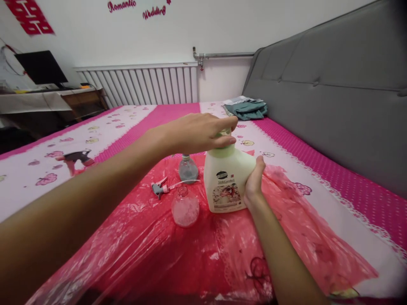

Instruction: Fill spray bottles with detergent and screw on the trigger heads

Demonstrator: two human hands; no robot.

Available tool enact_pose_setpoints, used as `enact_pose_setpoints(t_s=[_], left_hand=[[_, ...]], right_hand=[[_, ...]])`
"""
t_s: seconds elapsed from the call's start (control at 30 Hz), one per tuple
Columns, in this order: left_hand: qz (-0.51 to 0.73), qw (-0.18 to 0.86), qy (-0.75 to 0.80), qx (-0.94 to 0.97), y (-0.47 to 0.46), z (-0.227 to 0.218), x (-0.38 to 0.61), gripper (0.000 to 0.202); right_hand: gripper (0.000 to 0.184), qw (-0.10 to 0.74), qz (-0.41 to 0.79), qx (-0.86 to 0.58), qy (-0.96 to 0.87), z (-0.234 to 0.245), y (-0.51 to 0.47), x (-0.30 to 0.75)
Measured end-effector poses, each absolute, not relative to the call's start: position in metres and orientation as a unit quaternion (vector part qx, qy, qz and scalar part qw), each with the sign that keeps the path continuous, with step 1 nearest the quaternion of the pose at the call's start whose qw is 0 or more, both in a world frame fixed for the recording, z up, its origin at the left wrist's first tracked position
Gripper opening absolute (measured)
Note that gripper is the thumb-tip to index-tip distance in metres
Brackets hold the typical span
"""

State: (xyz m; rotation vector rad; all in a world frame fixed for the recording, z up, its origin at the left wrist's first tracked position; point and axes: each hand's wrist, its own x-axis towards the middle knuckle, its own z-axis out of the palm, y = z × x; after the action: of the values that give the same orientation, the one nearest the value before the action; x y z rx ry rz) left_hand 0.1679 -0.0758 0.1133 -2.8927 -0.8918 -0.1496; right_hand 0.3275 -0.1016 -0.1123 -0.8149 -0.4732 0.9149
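A large white detergent bottle (224, 180) with a printed label stands upright on red plastic sheeting. My left hand (203, 132) reaches across from the left, its fingers wrapped round the pale green cap (224, 148) on top. At the bottle's right side, my right hand (255, 182) grips the body with the thumb up; its other fingers are hidden behind. Just left stands a clear round bottle (185, 210) without a top. Behind it is a second small bottle (188, 170) with grey-looking contents. A grey and pink spray head (160, 188) lies beside them, its thin tube pointing right.
The red plastic sheet (152, 250) covers part of a pink and white patterned bed (133, 114). Folded clothes (246, 109) lie near the grey headboard (327, 84). Another spray head (76, 159) rests on the left. A radiator (136, 87) and a desk with a monitor (41, 67) stand beyond.
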Motion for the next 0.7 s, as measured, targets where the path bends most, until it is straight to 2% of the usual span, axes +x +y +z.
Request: enact_pose_setpoints(t_s=[0.1,0.2,0.4,0.7], left_hand=[[-0.143,0.106,-0.331,-0.927,-0.083,0.097,0.180,0.039],[-0.191,0.108,-0.327,-0.919,-0.085,0.086,0.196,0.042],[-0.192,0.079,-0.241,-0.948,-0.071,0.087,0.200,0.024],[-0.154,0.057,-0.180,-0.970,-0.074,0.088,0.199,0.018]], right_hand=[[0.079,0.786,0.441,-0.388,-0.194,-0.107,-0.103,0.328],[0.077,0.790,0.440,-0.383,-0.189,-0.102,-0.104,0.332],[0.071,0.804,0.429,-0.360,-0.201,-0.101,-0.103,0.334],[0.069,0.799,0.430,-0.359,-0.217,-0.099,-0.106,0.334]])
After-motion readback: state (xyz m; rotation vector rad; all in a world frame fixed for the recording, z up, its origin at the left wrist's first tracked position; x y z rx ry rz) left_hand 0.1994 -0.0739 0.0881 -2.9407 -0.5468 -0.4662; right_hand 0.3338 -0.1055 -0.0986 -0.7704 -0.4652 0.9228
